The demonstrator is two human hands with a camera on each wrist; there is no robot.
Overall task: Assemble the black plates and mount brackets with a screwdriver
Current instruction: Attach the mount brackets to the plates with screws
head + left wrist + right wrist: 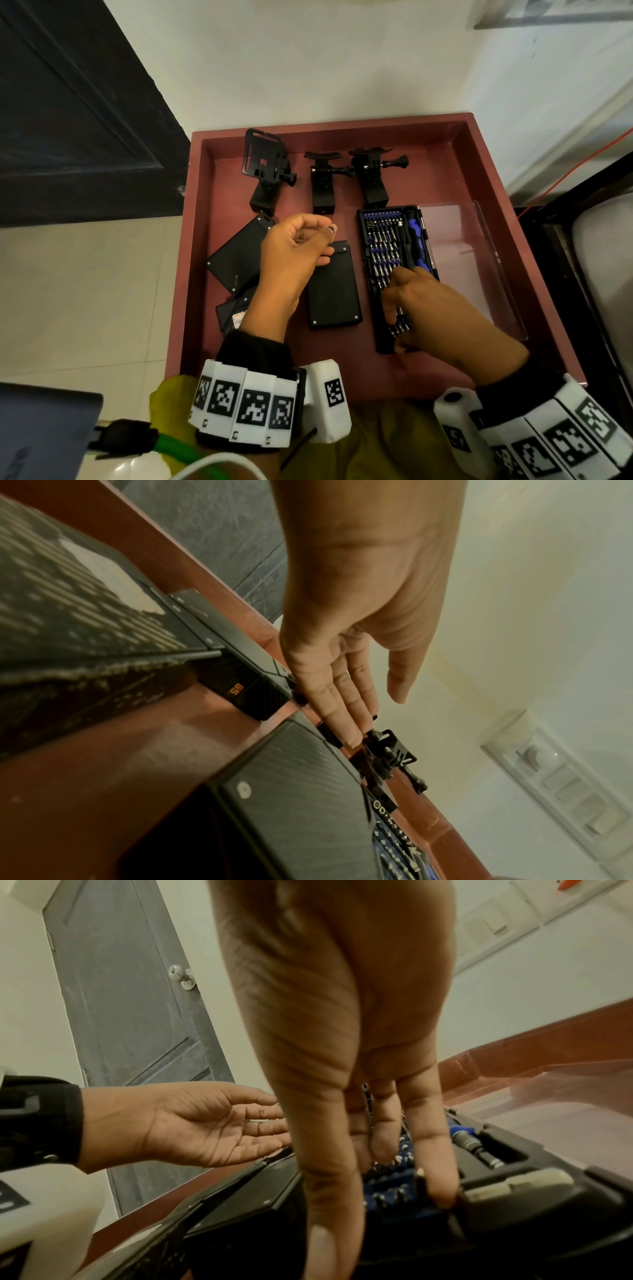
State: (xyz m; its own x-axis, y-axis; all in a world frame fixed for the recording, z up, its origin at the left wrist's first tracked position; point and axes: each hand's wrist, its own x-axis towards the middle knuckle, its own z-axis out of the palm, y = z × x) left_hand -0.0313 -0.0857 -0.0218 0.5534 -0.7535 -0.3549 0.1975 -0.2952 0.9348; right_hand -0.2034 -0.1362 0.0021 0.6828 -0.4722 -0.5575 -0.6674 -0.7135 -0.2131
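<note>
Three mount brackets (322,178), three black plates (334,291), one bit case (397,267).

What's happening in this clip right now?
A person is working over a red tray of black plates and mount brackets. The right hand reaches into the open bit case, fingers among the bits; whether it has one is unclear. The left hand hovers empty above the plates. Nothing looks assembled yet.

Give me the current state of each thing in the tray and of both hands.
Screwdriver bit case: open, clear lid flat.
Screwdriver: in its slot.
Black plates: flat, unmounted.
Mount brackets: loose, unattached.
Left hand: open, empty.
Right hand: fingers among the bits.
</note>
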